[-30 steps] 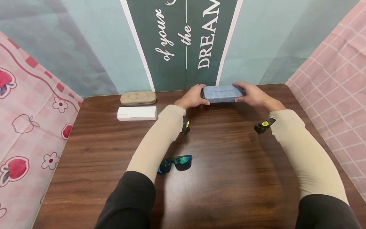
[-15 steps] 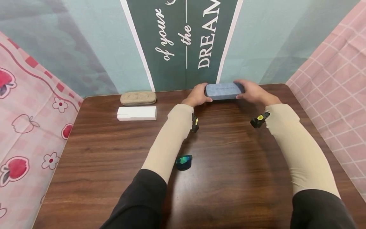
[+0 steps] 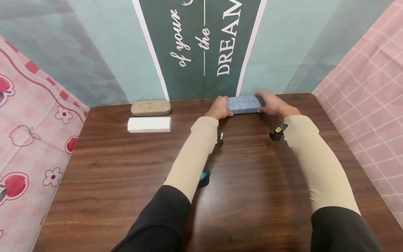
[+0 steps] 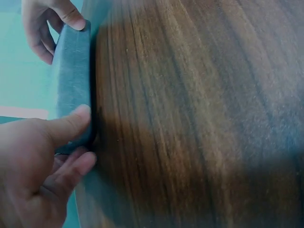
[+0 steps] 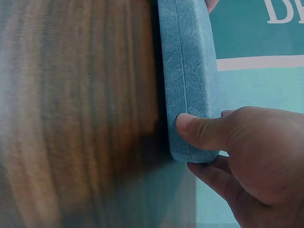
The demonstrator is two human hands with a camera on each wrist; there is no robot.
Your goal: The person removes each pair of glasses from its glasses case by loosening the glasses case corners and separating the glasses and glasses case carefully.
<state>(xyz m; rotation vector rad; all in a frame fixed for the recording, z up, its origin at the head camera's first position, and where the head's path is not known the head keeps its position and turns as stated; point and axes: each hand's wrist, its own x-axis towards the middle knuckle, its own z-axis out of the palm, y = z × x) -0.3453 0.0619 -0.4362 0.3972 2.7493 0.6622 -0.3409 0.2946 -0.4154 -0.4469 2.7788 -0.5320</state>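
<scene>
A blue glasses case (image 3: 245,105) lies lengthwise at the back edge of the wooden table, near the wall. My left hand (image 3: 219,107) grips its left end, and my right hand (image 3: 271,103) holds the right end. In the left wrist view the thumb of the left hand (image 4: 38,161) presses the front face of the case (image 4: 73,76). The right wrist view has the right thumb across the seam of the case (image 5: 187,80), with fingers behind and under the end. Sunglasses (image 3: 204,179) with mirrored lenses lie mid-table, mostly hidden beneath my left forearm.
At the back left of the table (image 3: 119,161) sits a beige glasses case (image 3: 151,108). A white oblong box (image 3: 149,125) lies just in front of it. A printed cloth wall (image 3: 201,84) rises behind the table, and pink cloths hang at both sides.
Both hands carry the blue glasses case slightly to the right, then lower it a little at the back edge. My left forearm now covers more of the sunglasses.
</scene>
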